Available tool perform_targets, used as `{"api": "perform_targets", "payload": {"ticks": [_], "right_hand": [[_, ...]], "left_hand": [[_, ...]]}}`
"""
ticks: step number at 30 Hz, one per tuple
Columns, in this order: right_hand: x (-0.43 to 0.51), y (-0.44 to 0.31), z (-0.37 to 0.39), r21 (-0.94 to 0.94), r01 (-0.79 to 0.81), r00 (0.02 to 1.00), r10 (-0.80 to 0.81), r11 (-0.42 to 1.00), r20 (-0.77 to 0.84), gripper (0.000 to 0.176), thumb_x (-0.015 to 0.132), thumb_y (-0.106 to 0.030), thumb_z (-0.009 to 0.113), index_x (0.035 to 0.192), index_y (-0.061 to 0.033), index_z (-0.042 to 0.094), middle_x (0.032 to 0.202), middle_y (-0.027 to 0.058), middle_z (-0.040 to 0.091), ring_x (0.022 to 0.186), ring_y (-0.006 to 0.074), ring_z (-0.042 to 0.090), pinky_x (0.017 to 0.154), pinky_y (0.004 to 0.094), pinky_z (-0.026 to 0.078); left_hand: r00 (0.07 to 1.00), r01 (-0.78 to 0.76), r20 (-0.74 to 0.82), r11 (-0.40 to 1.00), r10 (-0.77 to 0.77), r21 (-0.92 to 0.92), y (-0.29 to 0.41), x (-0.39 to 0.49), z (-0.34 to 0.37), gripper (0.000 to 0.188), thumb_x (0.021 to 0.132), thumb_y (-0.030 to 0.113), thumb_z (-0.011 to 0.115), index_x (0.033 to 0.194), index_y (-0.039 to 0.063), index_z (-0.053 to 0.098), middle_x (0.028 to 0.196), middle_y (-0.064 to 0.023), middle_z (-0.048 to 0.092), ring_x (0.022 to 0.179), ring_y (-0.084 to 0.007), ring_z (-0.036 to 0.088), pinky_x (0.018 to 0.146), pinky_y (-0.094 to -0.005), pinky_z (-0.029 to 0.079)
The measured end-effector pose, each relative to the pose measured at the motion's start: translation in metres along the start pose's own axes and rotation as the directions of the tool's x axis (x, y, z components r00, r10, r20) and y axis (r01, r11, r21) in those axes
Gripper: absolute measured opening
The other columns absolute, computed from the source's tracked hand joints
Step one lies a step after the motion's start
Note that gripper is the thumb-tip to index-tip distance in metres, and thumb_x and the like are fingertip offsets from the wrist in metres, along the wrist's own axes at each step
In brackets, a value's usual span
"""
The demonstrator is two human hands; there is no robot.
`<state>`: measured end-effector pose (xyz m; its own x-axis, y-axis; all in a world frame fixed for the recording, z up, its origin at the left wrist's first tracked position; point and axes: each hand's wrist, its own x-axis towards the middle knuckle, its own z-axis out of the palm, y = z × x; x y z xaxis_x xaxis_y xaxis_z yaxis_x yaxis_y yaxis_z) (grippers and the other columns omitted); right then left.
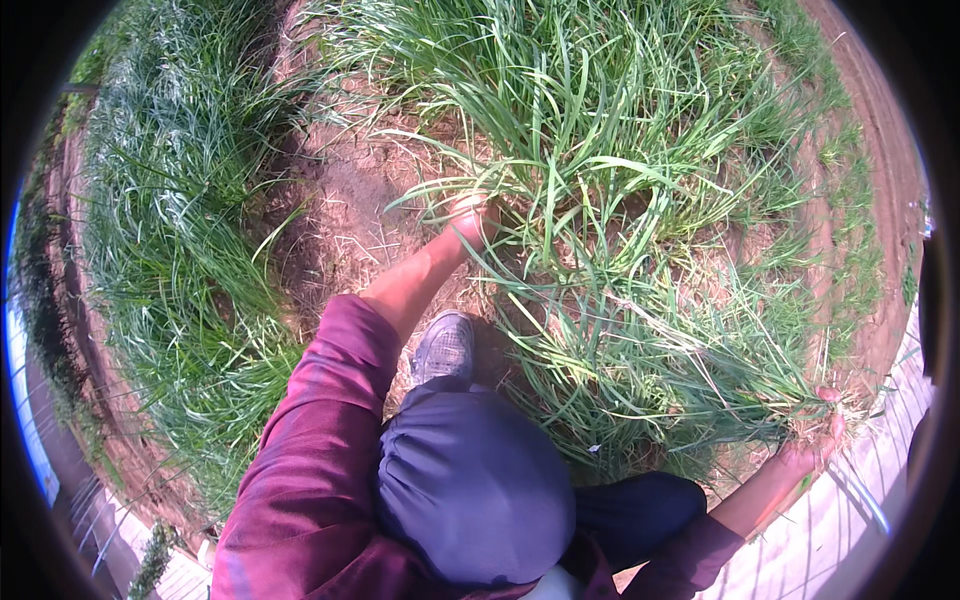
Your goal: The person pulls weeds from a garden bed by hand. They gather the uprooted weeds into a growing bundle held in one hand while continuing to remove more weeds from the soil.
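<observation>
My left hand (474,217) reaches into the base of a standing clump of long, flat green leaves (555,150). Leaves cover its fingers, so whether they grip the stems is hidden. Out to the right, my right hand (814,442) is closed around the root end of a cut or pulled bunch of similar leaves (675,367), with dry straw among them. The bunch lies sideways, its leaf tips spreading left toward the standing clump. Just below the right hand a thin, shiny metal-looking bar (862,495) shows; I cannot tell whether the hand touches it.
Another dense row of green leaves (180,225) runs along the left. Between the rows lies bare brown soil (337,187) with straw scraps. My grey shoe (444,349) stands there, below my bent knee (480,480). A pale, striped surface (795,540) borders the lower right.
</observation>
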<state>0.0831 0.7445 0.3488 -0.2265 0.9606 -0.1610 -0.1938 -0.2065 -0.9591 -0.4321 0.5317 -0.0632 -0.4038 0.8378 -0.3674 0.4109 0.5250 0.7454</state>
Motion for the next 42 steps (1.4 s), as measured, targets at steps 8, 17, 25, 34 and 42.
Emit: {"api": "perform_targets", "payload": {"ticks": [8,17,25,34,42], "right_hand": [[-0.013,0.003,0.018,0.096,0.033,0.999,-0.031,0.995,-0.018,0.041,0.085,-0.025,0.069,0.113,0.0021,0.054,0.104,0.0118,0.057,0.103,0.0253,0.056,0.095,0.0368,0.047],[-0.012,0.002,0.027,0.263,0.019,0.995,-0.045,0.965,0.093,0.029,0.09,-0.019,0.06,0.111,-0.0003,0.051,0.099,0.01,0.058,0.101,0.0249,0.054,0.099,0.0402,0.043],[-0.011,0.007,0.027,0.24,0.082,0.996,-0.088,0.967,0.015,0.027,0.093,-0.019,0.058,0.11,0.0017,0.054,0.098,0.0115,0.059,0.095,0.0244,0.059,0.099,0.0409,0.047],[-0.04,-0.014,-0.006,0.29,0.003,0.995,-0.033,0.957,0.099,0.036,0.092,-0.026,0.064,0.114,-0.0023,0.046,0.104,0.008,0.055,0.105,0.0218,0.054,0.106,0.039,0.041],[-0.05,-0.03,-0.002,0.233,-0.067,0.997,0.071,0.97,-0.009,0.024,0.095,-0.024,0.059,0.108,-0.0064,0.048,0.095,0.006,0.057,0.101,0.0221,0.055,0.094,0.0364,0.05]], "left_hand": [[0.995,0.016,0.088,0.973,-0.038,0.231,0.009,0.083,0.001,0.031,0.092,0.033,0.06,0.107,0.007,0.071,0.094,-0.0191,0.07,0.087,-0.0354,0.066,0.077,-0.0427,0.052],[0.987,-0.019,0.159,0.943,-0.037,0.333,-0.004,0.087,-0.008,0.03,0.09,0.03,0.062,0.106,0.007,0.071,0.089,-0.0171,0.07,0.08,-0.0311,0.066,0.072,-0.0413,0.053],[0.968,-0.02,0.24,0.934,-0.071,0.356,-0.006,0.047,-0.011,0.028,0.088,0.028,0.064,0.106,0.008,0.071,0.085,-0.0154,0.07,0.075,-0.0273,0.066,0.067,-0.0401,0.053],[0.859,-0.038,0.492,0.941,-0.142,0.337,0.04,-0.001,-0.044,0.027,0.087,0.026,0.066,0.106,0.008,0.072,0.08,-0.0134,0.069,0.068,-0.0231,0.066,0.062,-0.0387,0.053],[0.774,0.333,0.55,0.941,-0.313,0.065,0.066,-0.098,-0.091,0.027,0.091,0.019,0.068,0.114,0.005,0.07,0.076,-0.0012,0.066,0.059,-0.0083,0.058,0.053,-0.0254,0.049]]}}
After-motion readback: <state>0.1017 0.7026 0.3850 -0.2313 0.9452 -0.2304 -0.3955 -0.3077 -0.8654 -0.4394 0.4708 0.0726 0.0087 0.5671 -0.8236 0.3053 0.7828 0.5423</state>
